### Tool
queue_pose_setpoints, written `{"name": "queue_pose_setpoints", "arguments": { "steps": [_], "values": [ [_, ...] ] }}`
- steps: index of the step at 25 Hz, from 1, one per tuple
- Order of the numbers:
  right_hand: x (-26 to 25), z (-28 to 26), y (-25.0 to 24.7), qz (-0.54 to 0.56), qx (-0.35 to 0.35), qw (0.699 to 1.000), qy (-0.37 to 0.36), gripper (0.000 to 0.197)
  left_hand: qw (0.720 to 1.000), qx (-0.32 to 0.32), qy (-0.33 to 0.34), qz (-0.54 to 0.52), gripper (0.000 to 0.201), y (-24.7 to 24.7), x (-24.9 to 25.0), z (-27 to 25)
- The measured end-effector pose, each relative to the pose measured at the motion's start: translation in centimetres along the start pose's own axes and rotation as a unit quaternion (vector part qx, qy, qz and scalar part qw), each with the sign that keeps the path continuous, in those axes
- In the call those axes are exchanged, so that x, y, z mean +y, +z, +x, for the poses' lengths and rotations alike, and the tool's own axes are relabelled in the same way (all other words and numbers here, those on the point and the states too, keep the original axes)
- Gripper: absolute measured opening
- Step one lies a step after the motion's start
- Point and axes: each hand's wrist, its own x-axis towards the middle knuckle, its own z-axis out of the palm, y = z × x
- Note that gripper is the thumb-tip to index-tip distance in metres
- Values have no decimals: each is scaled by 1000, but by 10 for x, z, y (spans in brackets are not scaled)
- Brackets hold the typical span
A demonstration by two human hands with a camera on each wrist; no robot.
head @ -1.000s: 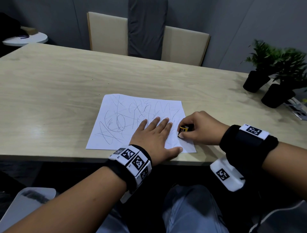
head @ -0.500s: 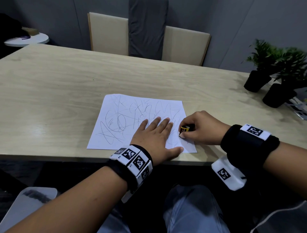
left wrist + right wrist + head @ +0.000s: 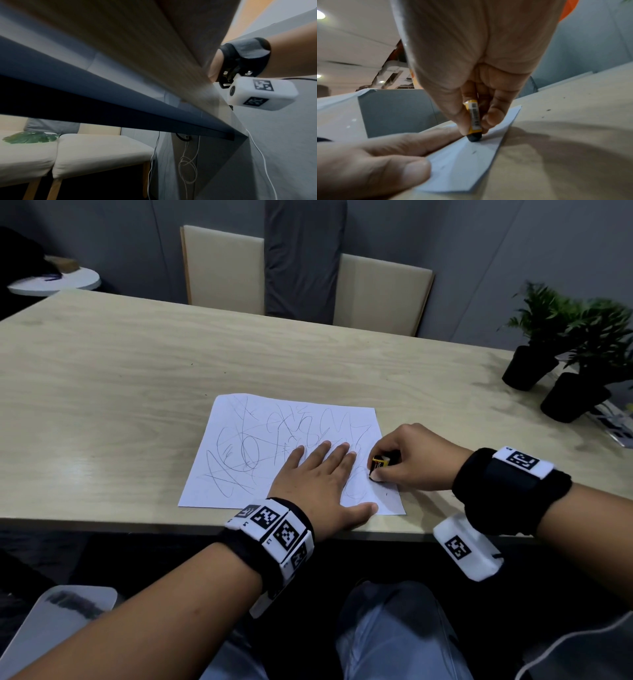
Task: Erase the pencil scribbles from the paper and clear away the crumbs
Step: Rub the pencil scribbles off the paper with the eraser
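A white sheet of paper (image 3: 260, 440) covered in grey pencil scribbles lies near the table's front edge. My left hand (image 3: 318, 481) lies flat on its lower right part, fingers straight, thumb along the front edge. My right hand (image 3: 407, 463) pinches an eraser (image 3: 379, 463) in a yellow sleeve and presses its dark tip onto the paper near the right edge. In the right wrist view the eraser (image 3: 474, 121) stands almost upright on the paper (image 3: 462, 169), with my left hand (image 3: 373, 159) flat beside it. A few small dark crumbs lie on the sheet.
Two potted plants (image 3: 561, 350) in black pots stand at the table's (image 3: 120, 371) right back. Beige chair backs (image 3: 222, 272) sit behind the far edge. A small round white table (image 3: 54, 284) is at far left. Dark specks dot the wood (image 3: 547, 110) right of the paper.
The right hand with the eraser has shifted very slightly on the paper's right side. The left hand stays pressed flat in the same place.
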Motion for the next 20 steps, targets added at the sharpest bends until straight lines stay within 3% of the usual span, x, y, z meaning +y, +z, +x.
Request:
{"name": "queue_pose_setpoints", "arguments": {
  "steps": [4, 8, 11, 14, 18, 20],
  "values": [
    [-1, -1, 1, 0, 33, 999, 7, 9, 1000, 2, 1, -1, 90, 1, 1, 1],
    [-8, -5, 6, 1, -7, 1000, -19, 9, 1000, 5, 2, 0, 91, 2, -1, 1],
    [-8, -9, 8, -3, 26, 999, -22, 9, 1000, 5, 1, -2, 91, 3, 0, 1],
    [-14, -11, 11, -2, -16, 999, -43, 9, 1000, 16, 1, -4, 91, 3, 0, 1],
    [-11, -13, 10, -6, 6, 999, -42, 10, 1000, 11, 0, -2, 93, 3, 1, 0],
    [-14, -14, 12, -4, -26, 998, -61, 10, 1000, 17, 1, -3, 92, 3, 0, 1]
  ]
}}
